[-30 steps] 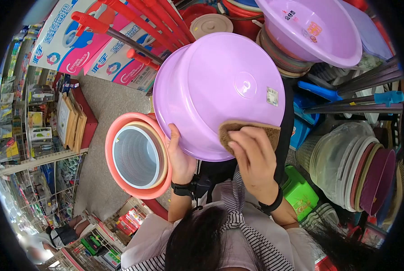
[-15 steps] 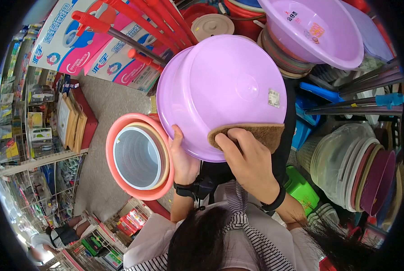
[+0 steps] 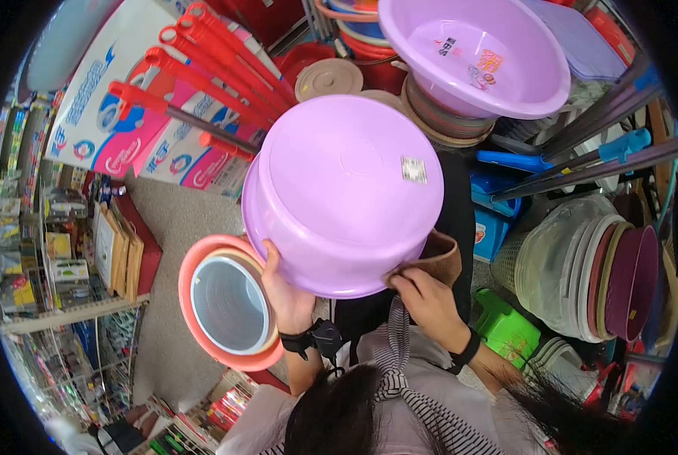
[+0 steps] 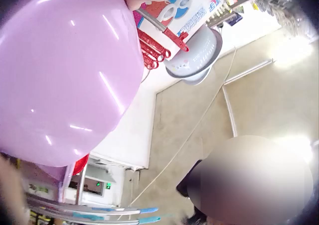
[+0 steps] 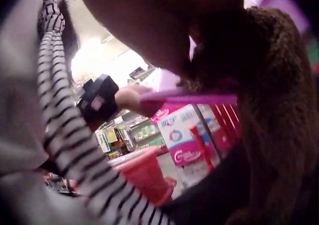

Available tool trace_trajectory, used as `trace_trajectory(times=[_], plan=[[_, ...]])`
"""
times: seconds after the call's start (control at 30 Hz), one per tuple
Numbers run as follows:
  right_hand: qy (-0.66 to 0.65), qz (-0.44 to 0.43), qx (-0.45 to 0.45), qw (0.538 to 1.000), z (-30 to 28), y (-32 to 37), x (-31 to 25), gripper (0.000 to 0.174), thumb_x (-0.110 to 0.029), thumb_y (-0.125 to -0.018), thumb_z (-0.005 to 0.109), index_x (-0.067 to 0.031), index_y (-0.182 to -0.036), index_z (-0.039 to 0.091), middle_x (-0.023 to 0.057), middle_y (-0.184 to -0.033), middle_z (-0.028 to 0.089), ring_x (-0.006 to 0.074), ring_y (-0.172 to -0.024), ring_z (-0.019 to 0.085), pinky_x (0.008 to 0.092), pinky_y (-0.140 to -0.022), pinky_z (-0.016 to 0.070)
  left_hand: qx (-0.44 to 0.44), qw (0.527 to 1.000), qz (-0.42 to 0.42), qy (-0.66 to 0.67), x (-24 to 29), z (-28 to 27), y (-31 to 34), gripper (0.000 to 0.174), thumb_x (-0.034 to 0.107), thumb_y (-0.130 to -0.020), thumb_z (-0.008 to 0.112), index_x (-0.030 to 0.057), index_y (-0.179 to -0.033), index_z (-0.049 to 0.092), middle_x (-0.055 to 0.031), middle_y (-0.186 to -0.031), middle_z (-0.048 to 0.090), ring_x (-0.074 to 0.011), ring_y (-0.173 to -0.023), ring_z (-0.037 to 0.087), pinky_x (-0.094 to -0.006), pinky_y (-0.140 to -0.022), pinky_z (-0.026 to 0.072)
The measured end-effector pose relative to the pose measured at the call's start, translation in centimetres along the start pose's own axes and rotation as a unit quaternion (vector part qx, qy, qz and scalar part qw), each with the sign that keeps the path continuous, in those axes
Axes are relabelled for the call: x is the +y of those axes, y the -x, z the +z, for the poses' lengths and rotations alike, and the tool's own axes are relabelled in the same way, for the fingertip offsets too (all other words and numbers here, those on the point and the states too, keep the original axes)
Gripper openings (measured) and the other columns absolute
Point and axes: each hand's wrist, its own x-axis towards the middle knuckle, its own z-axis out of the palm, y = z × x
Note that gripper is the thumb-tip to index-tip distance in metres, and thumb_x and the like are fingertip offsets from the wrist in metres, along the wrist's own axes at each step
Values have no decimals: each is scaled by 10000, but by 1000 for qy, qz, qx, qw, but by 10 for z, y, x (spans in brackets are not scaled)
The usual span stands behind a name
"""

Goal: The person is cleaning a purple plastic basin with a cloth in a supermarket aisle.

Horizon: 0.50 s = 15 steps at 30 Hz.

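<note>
A purple plastic basin (image 3: 346, 182) is held tilted in front of the body, its underside with a white label facing up. My left hand (image 3: 289, 294) grips the rim at lower left, thumb on the outer wall. At the lower right rim my right hand (image 3: 427, 307) pinches a brown cloth (image 3: 439, 259) against the basin. In the right wrist view the fuzzy cloth (image 5: 279, 95) hangs from the dark right hand (image 5: 144, 26). The basin's wall (image 4: 65, 75) fills much of the left wrist view. Fingers under the rim are hidden.
Nested tubs with a pink outer one (image 3: 191, 334) stand at lower left. Red-handled poles (image 3: 225, 68) and printed boxes (image 3: 81, 114) are behind. Another purple basin (image 3: 536, 76) tops a stack at upper right; stacked baskets (image 3: 574, 273) and a green stool (image 3: 502, 322) are at right.
My right hand and the cloth have moved down and rightward to the basin's rim, the cloth now bunched. The basin sits lower in view, and the head view has shifted.
</note>
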Motion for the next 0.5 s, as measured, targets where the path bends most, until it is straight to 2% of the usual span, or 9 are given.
trace_trajectory(times=[0.03, 0.1, 0.2, 0.3, 0.37, 0.4, 0.43, 0.5], plan=[[6, 0, 13, 1000, -3, 7, 0, 318, -7, -755, 616, -54, -1068, 594, 113, -989, 576, 258, -823, 635, 357, -655, 530, -14, 1000, 0, -2, 2, 1, -1, 509, 361, -987, 488, 26, -1359, 395, -118, -1301, 521, -261, -1199, 502, -431, -1036, 377], [-31, 113, 78, 990, -21, 19, 0, 235, 11, -766, 604, -24, -997, 579, 138, -896, 582, 314, -730, 623, 390, -618, 514, -11, 998, 43, -44, 3, -2, 9, 545, 393, -989, 466, 0, -1357, 388, -145, -1314, 503, -292, -1209, 485, -439, -1047, 372], [-92, 145, 166, 971, -51, 15, -1, 179, 27, -762, 553, 2, -938, 563, 174, -792, 565, 365, -644, 588, 395, -570, 474, -11, 994, 80, -67, 0, 0, 19, 533, 373, -984, 487, 23, -1371, 377, -133, -1327, 487, -280, -1215, 476, -440, -1048, 370], [-156, 169, 209, 951, -63, 5, -14, 121, -30, -806, 589, -5, -923, 581, 127, -736, 575, 269, -615, 591, 321, -564, 463, -22, 986, 133, -98, -5, 19, 32, 548, 353, -977, 515, 33, -1389, 348, -125, -1327, 478, -268, -1222, 470, -431, -1048, 366], [-262, 165, 198, 930, -62, 1, -24, 98, -45, -822, 616, -8, -908, 590, 88, -739, 602, 170, -580, 577, 274, -544, 452, 8, 969, 198, -150, -5, 28, 44, 556, 333, -983, 510, 14, -1397, 322, -117, -1313, 482, -256, -1216, 469, -424, -1044, 360], [-297, 205, 180, 915, -63, 1, -34, 91, -22, -819, 624, -7, -903, 595, 70, -735, 620, 102, -546, 543, 240, -520, 436, 6, 960, 220, -174, -3, 27, 50, 597, 315, -957, 568, 2, -1392, 306, -112, -1300, 475, -233, -1181, 485, -392, -1001, 392], [-300, 155, 205, 919, -63, -7, -39, 83, -13, -830, 631, -2, -903, 592, 67, -698, 608, 60, -540, 522, 212, -500, 410, -2, 960, 222, -174, -2, 19, 54, 597, 315, -957, 568, 2, -1392, 306, -112, -1300, 475, -233, -1181, 485, -392, -1001, 392], [-345, 150, 185, 908, -63, -11, -39, 92, -11, -854, 619, 7, -934, 579, 41, -686, 590, 41, -558, 513, 203, -505, 404, -42, 912, 292, -285, 5, 19, 62, 630, 316, -900, 657, -13, -1344, 354, -101, -1248, 503, -212, -1079, 534, -362, -919, 440]])
